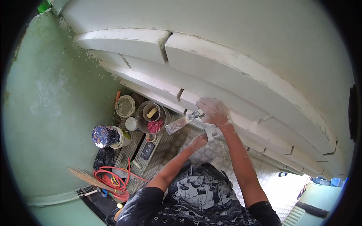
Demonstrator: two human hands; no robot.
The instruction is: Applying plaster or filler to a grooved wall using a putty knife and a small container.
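Gripping a scraper [183,122] by its handle, the right hand [214,111] has its dusty fingers curled round it; the blade points to that hand's left and somewhat back toward the body, so the tool's long axis lies aslant, away from the white stepped moulding [226,67]; the left hand [198,141], lower and nearer the body, has its fingers round a pale flat piece [213,132], perhaps a second blade, though it shows too poorly to be sure; the moulding sweeps past beyond both hands, from far left to near right, and the right hand is the nearer to it, whether touching I cannot tell; left of both hands stands a wide bucket [139,119] with pink material [155,126] in it; farther left are a paint-splashed pail [101,136] and, nearer the body, a red hose [100,175]; outermost is the green wall [52,98]
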